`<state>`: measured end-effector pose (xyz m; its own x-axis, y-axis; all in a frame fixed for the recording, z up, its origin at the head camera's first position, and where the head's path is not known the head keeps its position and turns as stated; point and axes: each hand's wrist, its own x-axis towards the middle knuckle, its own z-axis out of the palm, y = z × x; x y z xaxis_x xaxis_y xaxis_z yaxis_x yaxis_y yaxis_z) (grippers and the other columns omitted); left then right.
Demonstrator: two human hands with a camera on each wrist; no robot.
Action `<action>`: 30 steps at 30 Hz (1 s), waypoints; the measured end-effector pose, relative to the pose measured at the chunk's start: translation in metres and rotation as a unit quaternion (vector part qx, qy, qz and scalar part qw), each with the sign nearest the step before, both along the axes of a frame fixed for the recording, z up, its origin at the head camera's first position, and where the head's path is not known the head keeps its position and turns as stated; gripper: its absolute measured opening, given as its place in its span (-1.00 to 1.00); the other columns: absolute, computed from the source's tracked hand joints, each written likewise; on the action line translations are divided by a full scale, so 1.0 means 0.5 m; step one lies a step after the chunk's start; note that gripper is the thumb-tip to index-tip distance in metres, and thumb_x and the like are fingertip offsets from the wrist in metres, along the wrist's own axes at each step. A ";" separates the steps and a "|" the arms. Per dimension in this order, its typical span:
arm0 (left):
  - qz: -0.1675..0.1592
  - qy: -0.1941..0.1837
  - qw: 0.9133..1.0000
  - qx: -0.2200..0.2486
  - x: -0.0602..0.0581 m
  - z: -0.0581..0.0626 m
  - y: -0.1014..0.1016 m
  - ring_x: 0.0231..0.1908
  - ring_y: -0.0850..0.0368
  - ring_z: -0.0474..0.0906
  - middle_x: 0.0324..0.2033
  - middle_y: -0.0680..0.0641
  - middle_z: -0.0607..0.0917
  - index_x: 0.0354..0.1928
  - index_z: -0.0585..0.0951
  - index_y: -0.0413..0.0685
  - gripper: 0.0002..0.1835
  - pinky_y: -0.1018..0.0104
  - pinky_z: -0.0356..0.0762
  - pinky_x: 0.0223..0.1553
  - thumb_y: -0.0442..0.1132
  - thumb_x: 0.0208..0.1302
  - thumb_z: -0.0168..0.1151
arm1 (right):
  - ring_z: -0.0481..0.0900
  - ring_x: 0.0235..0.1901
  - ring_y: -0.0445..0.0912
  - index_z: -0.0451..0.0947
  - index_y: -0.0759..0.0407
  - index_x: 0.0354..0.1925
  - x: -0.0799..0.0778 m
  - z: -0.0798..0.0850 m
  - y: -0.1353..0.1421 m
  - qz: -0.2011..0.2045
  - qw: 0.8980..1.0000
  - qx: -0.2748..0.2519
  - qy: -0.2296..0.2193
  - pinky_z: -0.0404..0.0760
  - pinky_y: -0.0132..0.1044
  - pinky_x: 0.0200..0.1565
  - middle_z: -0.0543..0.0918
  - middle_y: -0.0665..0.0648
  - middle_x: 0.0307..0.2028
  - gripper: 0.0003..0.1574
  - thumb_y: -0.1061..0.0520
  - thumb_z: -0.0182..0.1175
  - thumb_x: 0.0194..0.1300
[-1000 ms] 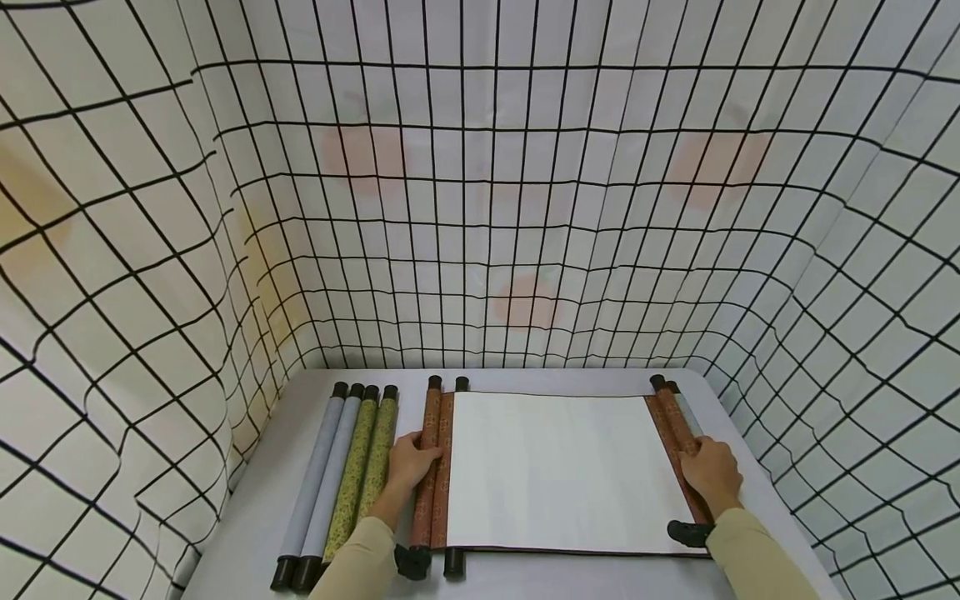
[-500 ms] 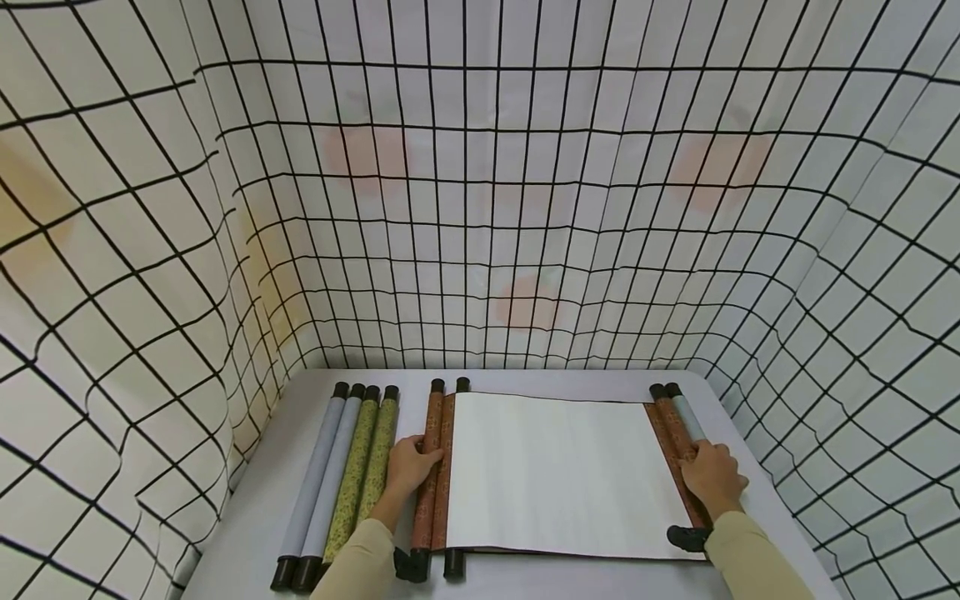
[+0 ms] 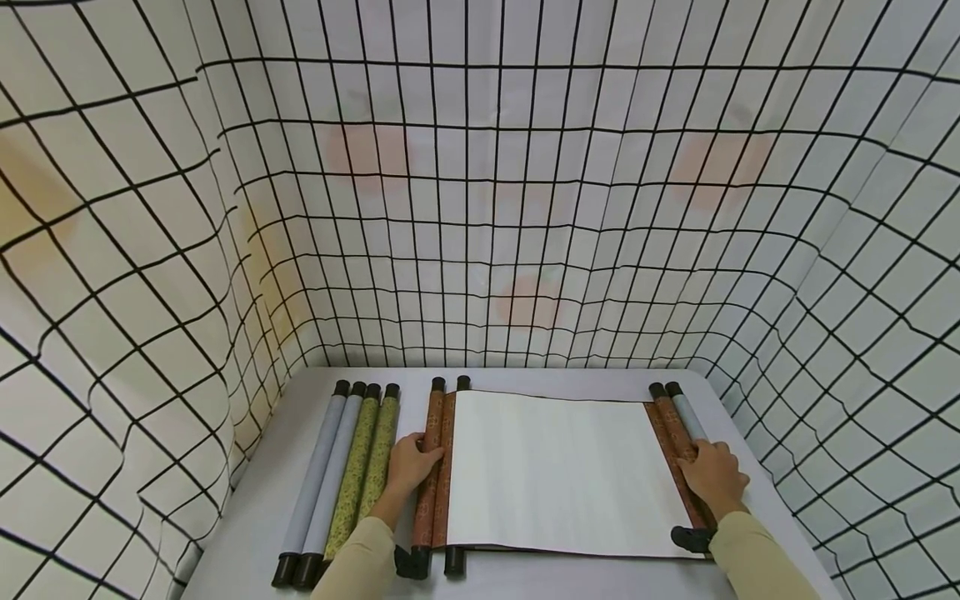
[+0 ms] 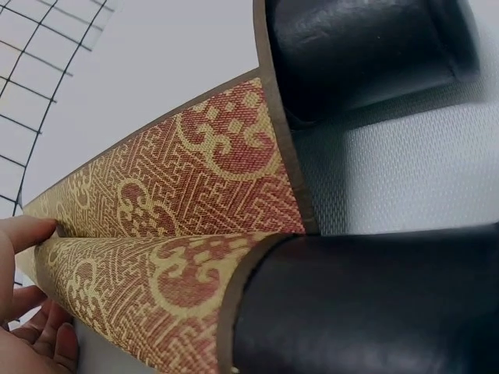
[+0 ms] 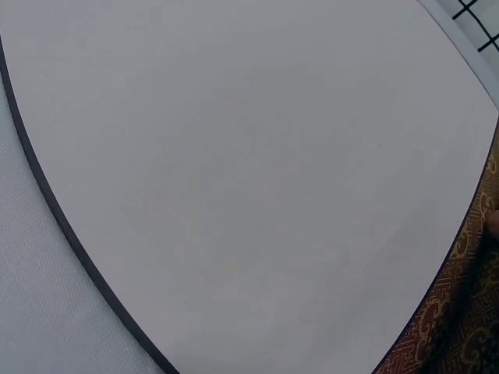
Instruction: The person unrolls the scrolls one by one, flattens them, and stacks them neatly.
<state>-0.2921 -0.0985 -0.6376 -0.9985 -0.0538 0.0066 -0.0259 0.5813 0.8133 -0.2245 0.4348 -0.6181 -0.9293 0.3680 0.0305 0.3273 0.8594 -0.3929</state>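
A hanging scroll lies unrolled, its white sheet bordered with red-and-gold brocade. My left hand grips the brocade-covered left roller, thumb over the top. In the left wrist view, that roller has a black end knob, with the left hand at its side. My right hand holds the right brocade roller, next to a pale blue roll. The right wrist view shows mostly the white sheet; only a fingertip shows there, at the right edge.
Left of the scroll lie two pale grey-blue rolls and two green patterned rolls, side by side. Another black knob sticks out under the scroll's left end. Black netting surrounds the white table at the back and sides.
The right roller has shifted slightly towards me, and more of the pale blue roll's end shows. The sheet's far edge slopes a little more. Both hands keep their hold.
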 end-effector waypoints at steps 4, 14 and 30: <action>-0.006 -0.002 1.000 -0.003 -0.003 0.002 0.000 -0.13 -0.23 0.66 -0.11 -0.33 0.70 0.20 0.57 -0.47 -0.40 -0.09 0.66 -0.17 -0.15 0.28 0.48 | 0.33 0.10 0.59 0.38 0.54 0.21 0.001 0.004 -0.004 -0.003 1.000 -0.001 0.004 0.32 0.56 -0.06 0.34 0.65 0.10 -0.34 0.09 0.29 0.37; -0.006 -0.007 1.000 0.000 0.000 0.005 0.001 -0.15 -0.21 0.66 -0.14 -0.31 0.70 0.18 0.57 -0.47 -0.42 -0.08 0.66 -0.20 -0.18 0.28 0.47 | 0.36 0.05 0.57 0.43 0.62 0.12 -0.005 0.002 0.005 -0.003 1.000 0.017 -0.006 0.33 0.55 -0.08 0.37 0.66 0.05 -0.39 0.09 0.23 0.38; -0.001 -0.026 1.000 0.011 0.002 0.031 -0.006 -0.12 -0.22 0.63 -0.12 -0.30 0.67 0.28 0.49 -0.46 -0.34 -0.12 0.63 -0.17 -0.17 0.27 0.45 | 0.36 0.06 0.56 0.41 0.56 0.18 -0.007 -0.003 0.003 -0.006 1.000 0.000 -0.007 0.33 0.54 -0.08 0.35 0.63 0.07 -0.36 0.07 0.21 0.38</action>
